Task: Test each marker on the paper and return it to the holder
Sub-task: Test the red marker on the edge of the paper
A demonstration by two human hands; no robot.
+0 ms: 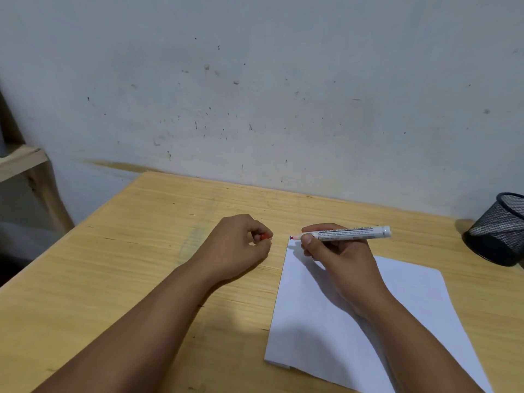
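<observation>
My right hand (337,259) grips a white marker (351,233) that lies nearly level, its red tip pointing left at the far left corner of the white paper (320,330). Whether the tip touches the sheet I cannot tell. My left hand (238,245) rests on the wooden table (127,265) just left of the paper, fingers closed around the red marker cap (265,237), only a bit of which shows. The black mesh holder (499,228) stands at the table's far right, partly cut off by the frame edge.
A stained white wall runs along the table's far edge. A wooden shelf frame (25,163) stands to the left, beyond the table corner. The paper's near edge reaches almost to the table's front.
</observation>
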